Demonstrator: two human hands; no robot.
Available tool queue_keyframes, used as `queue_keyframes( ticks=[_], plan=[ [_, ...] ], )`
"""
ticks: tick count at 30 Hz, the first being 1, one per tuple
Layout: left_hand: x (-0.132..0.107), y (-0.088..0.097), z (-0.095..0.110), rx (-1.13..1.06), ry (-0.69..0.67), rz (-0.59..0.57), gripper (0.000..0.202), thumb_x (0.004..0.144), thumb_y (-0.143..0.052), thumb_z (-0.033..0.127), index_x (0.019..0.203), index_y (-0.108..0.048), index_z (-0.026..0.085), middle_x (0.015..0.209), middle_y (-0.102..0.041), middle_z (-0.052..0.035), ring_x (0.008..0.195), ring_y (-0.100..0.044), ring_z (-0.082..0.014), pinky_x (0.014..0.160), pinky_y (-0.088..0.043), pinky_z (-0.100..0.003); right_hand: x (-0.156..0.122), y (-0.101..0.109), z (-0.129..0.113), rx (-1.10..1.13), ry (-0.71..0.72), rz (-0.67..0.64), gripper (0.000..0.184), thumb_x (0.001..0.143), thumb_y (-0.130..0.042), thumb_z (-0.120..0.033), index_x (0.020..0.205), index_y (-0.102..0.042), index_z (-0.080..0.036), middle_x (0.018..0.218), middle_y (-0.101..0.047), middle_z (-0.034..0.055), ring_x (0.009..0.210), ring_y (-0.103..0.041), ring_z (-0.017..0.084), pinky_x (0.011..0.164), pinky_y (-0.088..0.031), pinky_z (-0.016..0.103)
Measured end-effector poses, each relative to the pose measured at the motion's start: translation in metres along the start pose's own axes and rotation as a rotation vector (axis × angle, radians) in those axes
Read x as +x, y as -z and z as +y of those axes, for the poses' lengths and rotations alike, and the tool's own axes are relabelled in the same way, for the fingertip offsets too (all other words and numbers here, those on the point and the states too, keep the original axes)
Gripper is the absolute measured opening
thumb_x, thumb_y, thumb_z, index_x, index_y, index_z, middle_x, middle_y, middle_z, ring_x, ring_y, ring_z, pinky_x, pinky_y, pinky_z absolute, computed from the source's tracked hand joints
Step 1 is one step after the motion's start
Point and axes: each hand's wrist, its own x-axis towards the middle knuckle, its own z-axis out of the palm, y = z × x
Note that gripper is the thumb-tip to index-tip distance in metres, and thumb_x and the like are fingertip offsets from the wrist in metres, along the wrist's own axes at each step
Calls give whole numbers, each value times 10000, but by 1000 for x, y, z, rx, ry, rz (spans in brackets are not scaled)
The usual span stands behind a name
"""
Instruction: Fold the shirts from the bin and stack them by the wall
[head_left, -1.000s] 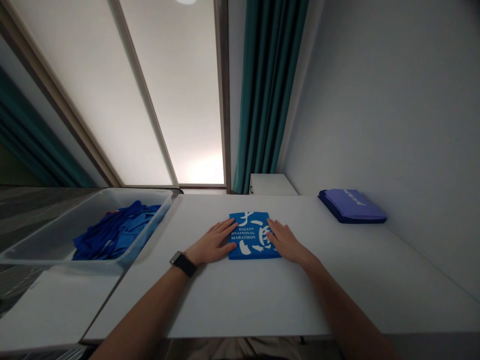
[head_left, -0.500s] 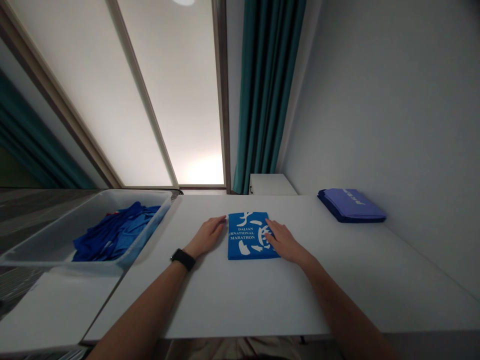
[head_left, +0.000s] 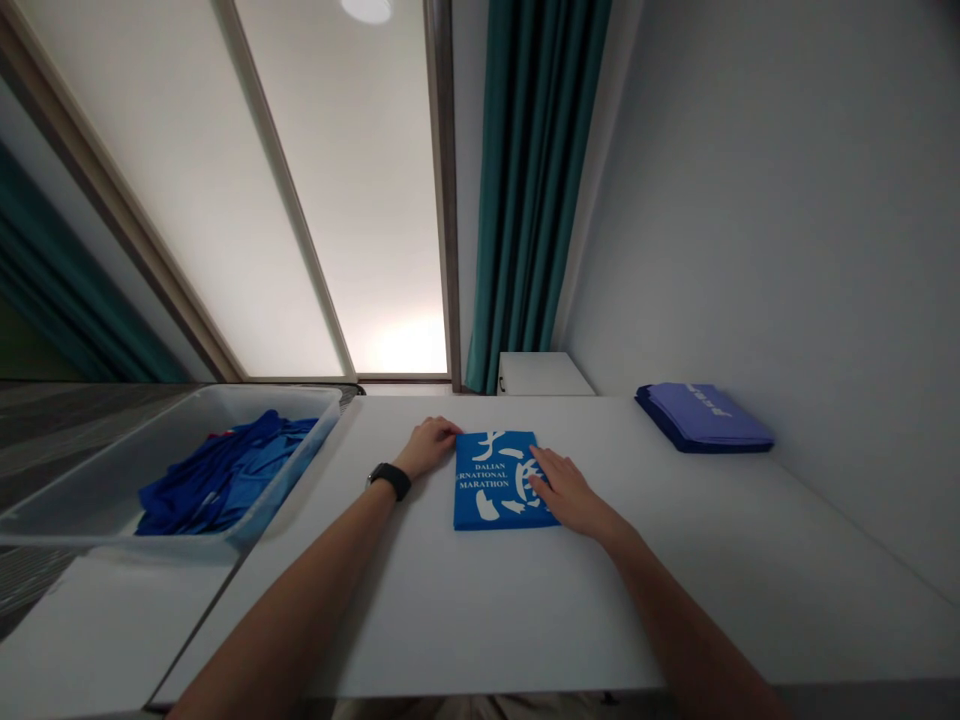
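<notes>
A blue T-shirt (head_left: 491,505), folded into a neat rectangle with white "Dalian International Marathon" print, lies flat on the white table (head_left: 480,610). At its upper left corner is my left hand (head_left: 429,445), its fingers drawn together on the cloth edge; a dark watch (head_left: 390,481) is on that wrist. My right hand (head_left: 570,492) rests on the right side of the shirt, fingers stretched out flat and covering part of the print.
Left of the table stands a translucent plastic bin (head_left: 319,420) with crumpled blue garments (head_left: 232,475) inside. A stack of folded purple and navy clothes (head_left: 705,417) sits at the right by the wall. Behind the table are a white cabinet (head_left: 544,374) and green curtain (head_left: 536,200).
My left hand has shifted up and slightly right, from beside the shirt's left edge to its upper left corner. My right hand stays on the shirt's right side.
</notes>
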Motion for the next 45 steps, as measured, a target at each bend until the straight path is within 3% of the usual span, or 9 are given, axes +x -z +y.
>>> queue_keyframes(
  ticks=[10, 18, 21, 27, 31, 35, 40, 45],
  plan=[
    [6, -2, 3, 2, 40, 3, 266, 830, -467, 208, 918, -716, 230, 987, -704, -26, 1012, -594, -219, 957, -454, -370, -4, 6, -7, -17, -18, -23, 702, 960, -186, -554, 1538, -238, -159, 1582, -267, 78, 1467, -183, 250, 1196, -87, 448],
    [8, -10, 9, 52, 101, 52, 184, 788, -525, 183, 820, -702, 223, 1053, -665, -57, 1098, -532, -291, 986, -352, -515, -4, 5, -6, -85, -9, -31, 672, 974, -183, -513, 1539, -219, -151, 1587, -252, 86, 1469, -177, 246, 1195, -107, 463],
    [5, -11, 8, 42, 111, 93, 189, 825, -518, 216, 894, -694, 217, 1049, -667, -69, 1104, -541, -290, 983, -366, -496, -4, 4, -4, -70, -2, -28, 676, 975, -190, -520, 1537, -226, -147, 1583, -263, 93, 1468, -182, 249, 1195, -112, 466],
    [-7, -7, 6, -20, 131, 160, 316, 938, -375, 249, 1141, -609, 184, 1003, -704, -64, 951, -637, -207, 886, -475, -354, -1, 2, 2, 9, 3, 18, 657, 981, -197, -498, 1528, -242, -137, 1559, -318, 116, 1444, -255, 252, 1187, -151, 467],
    [-21, -9, 12, 5, 117, 173, 337, 954, -379, 283, 1196, -581, 164, 1046, -694, -88, 1033, -614, -241, 961, -442, -410, 3, 5, 8, 84, 31, 88, 620, 973, -256, -439, 1523, -258, -154, 1525, -382, 123, 1393, -352, 258, 1163, -226, 469],
    [-40, -10, 22, 73, 29, 145, 405, 983, -354, 345, 1304, -516, 158, 1224, -625, -118, 1144, -554, -257, 1010, -413, -454, 3, 9, 11, 106, 84, 103, 597, 967, -293, -424, 1509, -300, -173, 1494, -429, 118, 1373, -383, 255, 1148, -263, 458],
    [-58, -7, 32, 71, -88, 60, 499, 995, -344, 443, 1421, -431, 196, 1451, -475, -98, 1325, -428, -251, 1114, -332, -455, 0, 11, 9, 37, 40, 32, 632, 969, -278, -459, 1500, -315, -118, 1517, -384, 146, 1396, -343, 281, 1170, -211, 477],
    [-58, -3, 37, 91, -66, -34, 555, 999, -306, 479, 1466, -386, 192, 1510, -412, -99, 1376, -384, -258, 1144, -299, -468, 1, 10, 11, 21, 61, 38, 598, 959, -317, -434, 1482, -354, -147, 1507, -406, 132, 1403, -331, 275, 1171, -216, 475]
  ],
)
